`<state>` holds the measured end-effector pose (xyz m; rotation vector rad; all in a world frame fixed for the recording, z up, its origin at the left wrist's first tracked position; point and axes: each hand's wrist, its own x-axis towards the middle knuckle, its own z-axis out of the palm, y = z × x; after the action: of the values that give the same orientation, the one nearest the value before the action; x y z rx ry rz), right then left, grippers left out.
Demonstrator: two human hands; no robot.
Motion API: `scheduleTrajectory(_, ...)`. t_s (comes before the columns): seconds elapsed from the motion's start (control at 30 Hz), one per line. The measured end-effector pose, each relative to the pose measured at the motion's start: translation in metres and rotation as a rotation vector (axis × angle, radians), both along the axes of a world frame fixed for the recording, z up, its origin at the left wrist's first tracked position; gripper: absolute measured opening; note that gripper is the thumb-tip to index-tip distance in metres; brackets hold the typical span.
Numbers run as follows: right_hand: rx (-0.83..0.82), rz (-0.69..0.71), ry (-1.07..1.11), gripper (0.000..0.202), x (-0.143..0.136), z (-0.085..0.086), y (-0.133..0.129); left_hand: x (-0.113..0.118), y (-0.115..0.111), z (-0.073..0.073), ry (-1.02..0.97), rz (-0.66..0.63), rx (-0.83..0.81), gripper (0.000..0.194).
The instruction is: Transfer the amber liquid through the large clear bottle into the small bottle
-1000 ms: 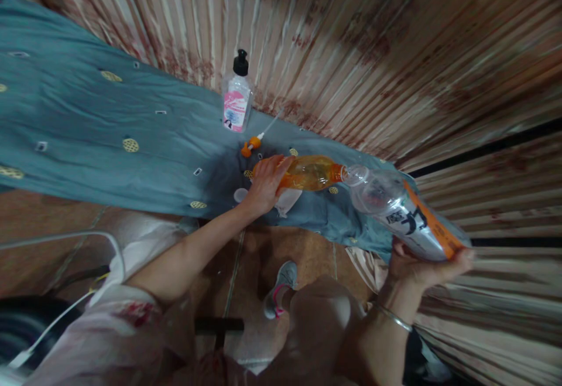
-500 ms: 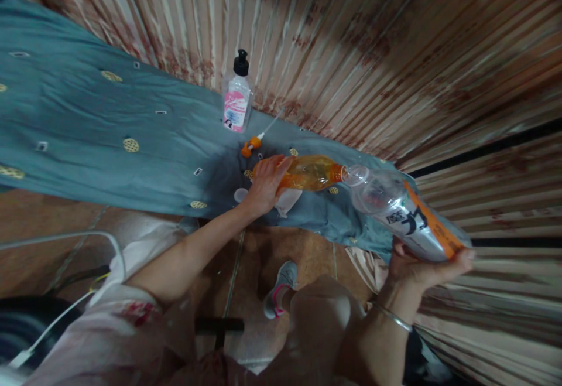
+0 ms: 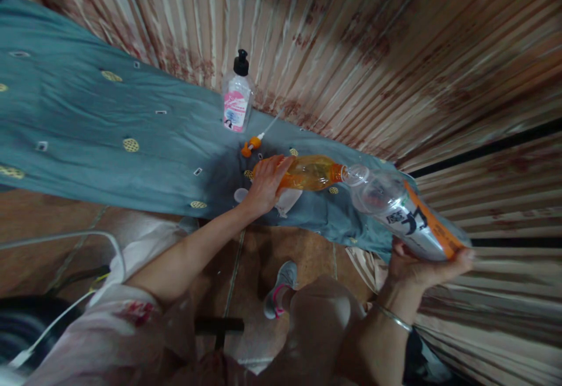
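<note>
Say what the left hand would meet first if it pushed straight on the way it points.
The left hand, wrapped around the orange bottle, points right along it. Straight on, that bottle's neck already meets the mouth of the clear bottle in the right hand; depth looks matched.

An amber-orange bottle (image 3: pixel 312 173) meets a clear bottle (image 3: pixel 401 210) with an orange-and-white label, above a teal cloth (image 3: pixel 109 134) dotted with yellow motifs, beside a pink-labelled, black-capped pump bottle (image 3: pixel 237 98).

Dim, warm indoor light, soft shadows, strong wide-angle bending and smeared blur toward the edges.
</note>
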<state>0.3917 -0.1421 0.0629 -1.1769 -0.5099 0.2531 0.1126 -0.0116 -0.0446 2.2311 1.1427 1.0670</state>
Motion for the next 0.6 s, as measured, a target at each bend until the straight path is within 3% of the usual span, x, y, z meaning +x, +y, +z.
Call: scheduleTrajectory(0.6, -0.037, 0.026, 0.048, 0.062, -0.0023, 0.0026, -0.0004, 0.0011, 0.0005, -0.0013, -0.018, 0.016, 0.005, 0.066)
